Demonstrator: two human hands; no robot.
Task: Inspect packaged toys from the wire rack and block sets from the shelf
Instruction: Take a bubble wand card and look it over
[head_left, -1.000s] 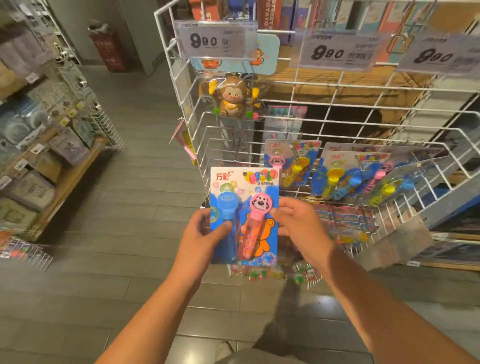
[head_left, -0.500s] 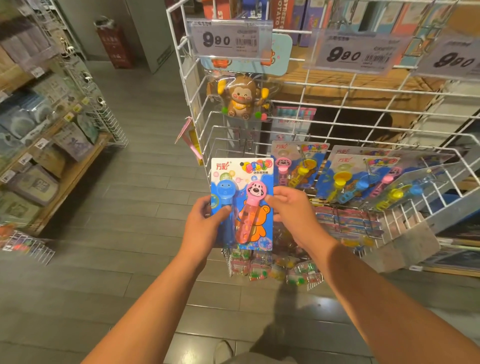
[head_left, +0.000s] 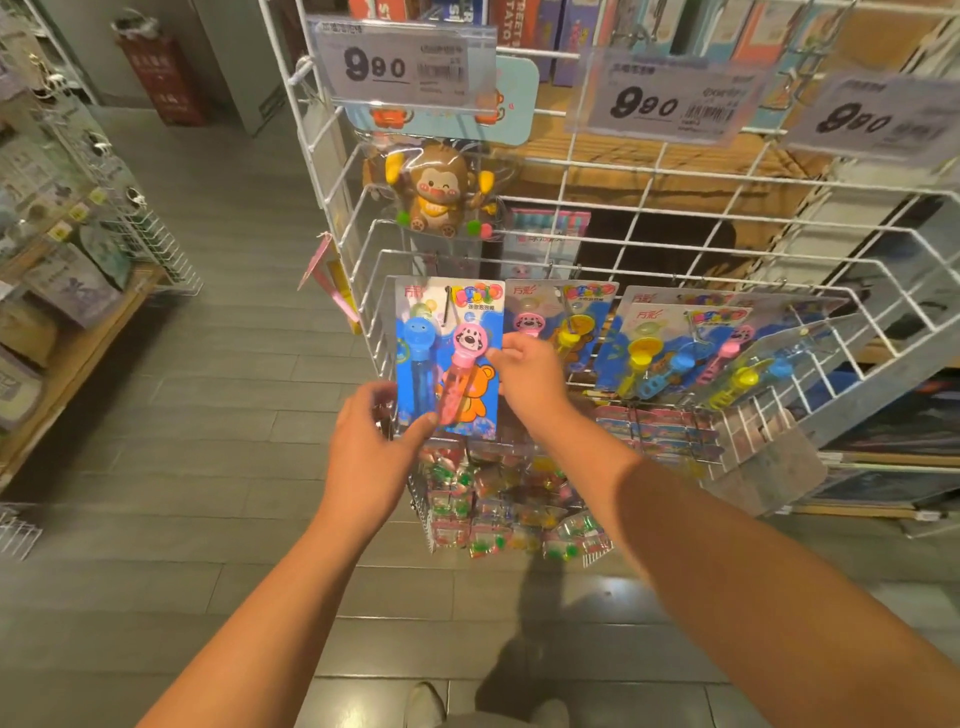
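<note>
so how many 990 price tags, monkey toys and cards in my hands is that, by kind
price tags: 3
monkey toy: 1
bubble wand card: 1
total: 5

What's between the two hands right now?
In the head view, the bubble wand blister card spans between left hand and right hand, both touching its edges.

wire rack and hanging toy packs block ahead; left aisle floor open.
</note>
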